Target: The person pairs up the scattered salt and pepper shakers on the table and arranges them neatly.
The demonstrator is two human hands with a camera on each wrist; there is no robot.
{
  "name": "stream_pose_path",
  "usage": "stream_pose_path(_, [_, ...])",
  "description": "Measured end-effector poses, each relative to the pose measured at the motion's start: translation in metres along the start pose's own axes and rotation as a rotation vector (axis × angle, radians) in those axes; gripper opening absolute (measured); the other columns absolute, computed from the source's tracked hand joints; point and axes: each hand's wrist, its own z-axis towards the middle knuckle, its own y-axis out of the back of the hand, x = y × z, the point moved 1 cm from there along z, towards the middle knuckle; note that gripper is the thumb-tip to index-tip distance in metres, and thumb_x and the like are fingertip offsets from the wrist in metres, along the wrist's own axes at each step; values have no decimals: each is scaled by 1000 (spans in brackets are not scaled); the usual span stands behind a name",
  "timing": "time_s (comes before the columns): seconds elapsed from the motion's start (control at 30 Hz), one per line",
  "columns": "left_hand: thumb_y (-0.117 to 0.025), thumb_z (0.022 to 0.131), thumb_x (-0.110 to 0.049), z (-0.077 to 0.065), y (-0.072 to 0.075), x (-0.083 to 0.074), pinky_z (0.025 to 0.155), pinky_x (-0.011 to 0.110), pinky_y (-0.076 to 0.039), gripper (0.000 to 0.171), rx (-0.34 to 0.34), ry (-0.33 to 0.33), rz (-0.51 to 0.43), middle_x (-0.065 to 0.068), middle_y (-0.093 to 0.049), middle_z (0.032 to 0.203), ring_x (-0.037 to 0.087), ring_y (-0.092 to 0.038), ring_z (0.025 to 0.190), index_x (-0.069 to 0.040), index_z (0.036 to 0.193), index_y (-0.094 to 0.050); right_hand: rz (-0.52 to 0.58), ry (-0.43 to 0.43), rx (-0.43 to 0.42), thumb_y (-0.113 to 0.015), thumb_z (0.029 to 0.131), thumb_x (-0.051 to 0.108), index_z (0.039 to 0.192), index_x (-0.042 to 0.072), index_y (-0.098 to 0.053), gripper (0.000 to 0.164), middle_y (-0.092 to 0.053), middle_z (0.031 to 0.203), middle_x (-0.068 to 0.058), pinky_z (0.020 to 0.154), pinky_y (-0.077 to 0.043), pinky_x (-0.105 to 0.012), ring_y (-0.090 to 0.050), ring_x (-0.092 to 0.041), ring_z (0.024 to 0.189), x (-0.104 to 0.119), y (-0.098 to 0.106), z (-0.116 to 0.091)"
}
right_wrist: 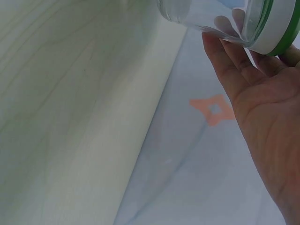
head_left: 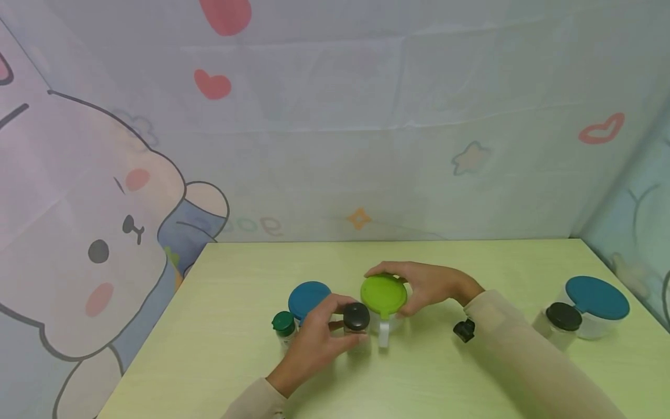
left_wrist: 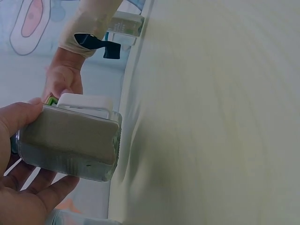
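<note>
My left hand (head_left: 319,334) grips a clear jar with a black lid (head_left: 356,316), fingers and thumb on opposite sides near its top. In the left wrist view this jar (left_wrist: 70,140) contains a grey-brown powder. Just right of it stands a clear container with a bright green lid (head_left: 384,294) and a white handle (head_left: 384,334) toward me. My right hand (head_left: 426,285) curls round the container's far right side at lid height. Seen from the right wrist, the fingers lie against the clear wall (right_wrist: 201,18) below the green-edged rim. The container's contents are hidden from above.
Left of my left hand are a blue-lidded container (head_left: 309,299) and a small green-capped jar (head_left: 284,325). At the right stand another black-lidded jar (head_left: 562,319) and another blue-lidded container (head_left: 597,299). A black device (head_left: 464,330) sits at my right cuff. A printed cloth hangs behind the table (head_left: 251,267).
</note>
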Motion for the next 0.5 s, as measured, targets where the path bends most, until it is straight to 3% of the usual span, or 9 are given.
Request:
stream_pose_path(0.2, [-86,83,-20,0,-1,0,95,28,-57,51,1,-5,-9,-9,-60,122,16,-61,115,-27,126,-58,5,-2,6,-81,78,17,150,23,-46,80,-53,140,17,103,-48,-43,-53,-13,123,-1,-1,1])
stream_pose_path(0.5, [-86,84,-23,0,-2,1,96,30,-57,50,5,9,-3,-9,-61,121,15,-61,114,-28,125,-58,27,-6,22,-82,77,16,149,30,-45,81,-53,140,18,103,-47,-43,-53,-12,123,-7,-5,3])
